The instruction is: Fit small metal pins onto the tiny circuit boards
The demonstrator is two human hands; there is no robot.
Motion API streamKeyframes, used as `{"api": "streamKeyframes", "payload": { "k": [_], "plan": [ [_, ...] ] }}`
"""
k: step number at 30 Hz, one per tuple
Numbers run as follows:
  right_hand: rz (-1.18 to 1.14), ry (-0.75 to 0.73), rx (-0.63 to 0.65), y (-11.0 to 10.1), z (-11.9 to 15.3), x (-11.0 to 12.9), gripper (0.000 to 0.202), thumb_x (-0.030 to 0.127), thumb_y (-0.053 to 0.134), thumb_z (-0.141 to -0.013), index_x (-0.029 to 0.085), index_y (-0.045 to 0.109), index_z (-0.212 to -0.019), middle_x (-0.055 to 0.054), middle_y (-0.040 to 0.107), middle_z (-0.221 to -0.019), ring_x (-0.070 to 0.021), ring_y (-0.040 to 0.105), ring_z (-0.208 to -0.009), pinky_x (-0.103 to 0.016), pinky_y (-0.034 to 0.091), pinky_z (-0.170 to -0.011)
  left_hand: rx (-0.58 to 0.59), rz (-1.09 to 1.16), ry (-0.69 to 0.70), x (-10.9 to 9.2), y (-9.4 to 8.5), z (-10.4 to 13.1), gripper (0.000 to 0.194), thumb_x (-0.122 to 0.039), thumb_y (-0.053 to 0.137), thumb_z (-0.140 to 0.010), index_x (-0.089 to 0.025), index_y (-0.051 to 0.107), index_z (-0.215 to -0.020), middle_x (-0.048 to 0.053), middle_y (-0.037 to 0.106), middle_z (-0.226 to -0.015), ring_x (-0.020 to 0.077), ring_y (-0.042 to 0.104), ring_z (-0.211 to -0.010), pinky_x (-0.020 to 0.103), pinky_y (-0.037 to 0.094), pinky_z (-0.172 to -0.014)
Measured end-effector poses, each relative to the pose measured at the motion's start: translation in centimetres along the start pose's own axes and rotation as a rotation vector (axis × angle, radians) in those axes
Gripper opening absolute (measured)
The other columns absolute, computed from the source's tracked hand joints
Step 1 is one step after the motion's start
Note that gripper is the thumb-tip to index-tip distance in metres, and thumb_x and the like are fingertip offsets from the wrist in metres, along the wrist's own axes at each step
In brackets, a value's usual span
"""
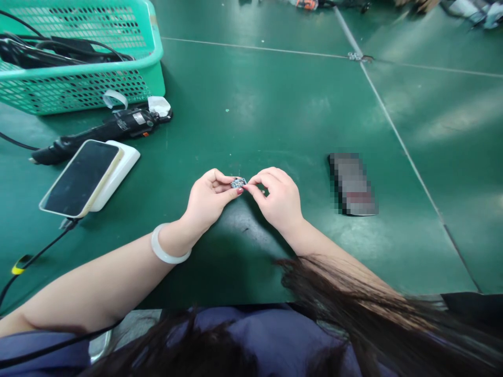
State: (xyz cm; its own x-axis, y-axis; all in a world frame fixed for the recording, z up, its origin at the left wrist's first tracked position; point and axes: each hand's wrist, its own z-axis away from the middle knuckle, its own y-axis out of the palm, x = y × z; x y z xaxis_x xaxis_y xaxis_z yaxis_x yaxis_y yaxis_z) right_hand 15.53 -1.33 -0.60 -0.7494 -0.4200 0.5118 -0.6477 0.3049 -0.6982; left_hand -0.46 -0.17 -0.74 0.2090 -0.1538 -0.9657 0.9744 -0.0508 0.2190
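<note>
A small grey-blue part with fine detail, resembling a tiny circuit piece, is pinched between the thumb and fingers of my left hand. My right hand meets it from the right, thumb and index finger pressed together at the part's right edge. Whether those right fingertips hold something tiny of their own is too small to tell. Both hands are just above the green table, near its front edge. A white bangle circles my left wrist.
At the upper left stands a green basket holding black cables. Before it lie a black power tool, a phone and a white box-like object. A blurred dark object lies right of my hands. Loose hair hangs over my right forearm.
</note>
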Motion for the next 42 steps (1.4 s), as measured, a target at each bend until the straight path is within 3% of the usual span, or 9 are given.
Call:
{"api": "streamKeyframes", "payload": {
  "k": [8, 14, 20, 28, 33, 42],
  "plan": [
    [-0.101, 0.193, 0.034, -1.4, -0.4, -1.3, 0.012, 0.022, 0.06, -0.086, 0.022, 0.068, -0.078, 0.001, 0.068, -0.077, -0.0151, 0.058, -0.074, -0.03, 0.045, -0.074, 0.0, 0.187, -0.111, -0.1, 0.0, -0.3, 0.031, -0.014, 0.083, -0.059, -0.014, 0.057, -0.074, 0.004, 0.074, -0.077, 0.0133, 0.07, -0.078, 0.027, 0.052, -0.081],
    [0.061, 0.28, 0.363, -2.0, -0.5, -3.4, 0.002, 0.022, 0.071, -0.075, 0.021, 0.07, -0.077, -0.002, 0.068, -0.082, -0.0175, 0.058, -0.076, -0.031, 0.044, -0.071, -0.004, 0.222, -0.138, -0.3, -0.1, -0.3, 0.03, -0.013, 0.082, -0.06, -0.015, 0.056, -0.074, 0.003, 0.074, -0.075, 0.0134, 0.071, -0.078, 0.026, 0.051, -0.078],
    [0.169, 0.19, 0.441, -1.4, -0.6, -3.2, 0.018, 0.017, 0.055, -0.086, 0.019, 0.067, -0.072, -0.005, 0.065, -0.084, -0.0199, 0.059, -0.085, -0.032, 0.043, -0.074, 0.008, 0.197, -0.127, -0.3, 0.0, -0.2, 0.028, -0.011, 0.081, -0.061, -0.014, 0.057, -0.075, 0.004, 0.074, -0.078, 0.014, 0.071, -0.079, 0.027, 0.051, -0.079],
    [0.159, 0.246, 0.357, -2.6, -0.9, -3.1, 0.017, 0.016, 0.05, -0.088, 0.019, 0.065, -0.082, -0.003, 0.07, -0.078, -0.0176, 0.063, -0.074, -0.03, 0.044, -0.071, 0.024, 0.185, -0.12, -0.2, 0.0, -0.2, 0.027, -0.012, 0.08, -0.063, -0.015, 0.057, -0.076, 0.005, 0.075, -0.079, 0.014, 0.071, -0.08, 0.026, 0.051, -0.078],
    [0.165, 0.161, 0.347, -3.5, -0.9, -3.8, 0.015, 0.016, 0.052, -0.087, 0.018, 0.066, -0.083, -0.005, 0.07, -0.084, -0.018, 0.062, -0.078, -0.03, 0.045, -0.074, 0.025, 0.175, -0.116, -0.3, 0.0, -0.1, 0.027, -0.012, 0.08, -0.063, -0.015, 0.057, -0.076, 0.004, 0.074, -0.079, 0.0142, 0.071, -0.08, 0.027, 0.051, -0.08],
    [0.34, -0.006, 0.548, -3.1, -0.6, -2.9, 0.031, 0.004, 0.033, -0.087, 0.017, 0.062, -0.086, -0.008, 0.06, -0.086, -0.0194, 0.053, -0.08, -0.031, 0.04, -0.072, 0.018, 0.177, -0.129, -0.4, 0.0, -0.1, 0.029, -0.014, 0.082, -0.061, -0.015, 0.057, -0.076, 0.006, 0.074, -0.079, 0.0149, 0.07, -0.08, 0.028, 0.051, -0.082]
  ]
}}
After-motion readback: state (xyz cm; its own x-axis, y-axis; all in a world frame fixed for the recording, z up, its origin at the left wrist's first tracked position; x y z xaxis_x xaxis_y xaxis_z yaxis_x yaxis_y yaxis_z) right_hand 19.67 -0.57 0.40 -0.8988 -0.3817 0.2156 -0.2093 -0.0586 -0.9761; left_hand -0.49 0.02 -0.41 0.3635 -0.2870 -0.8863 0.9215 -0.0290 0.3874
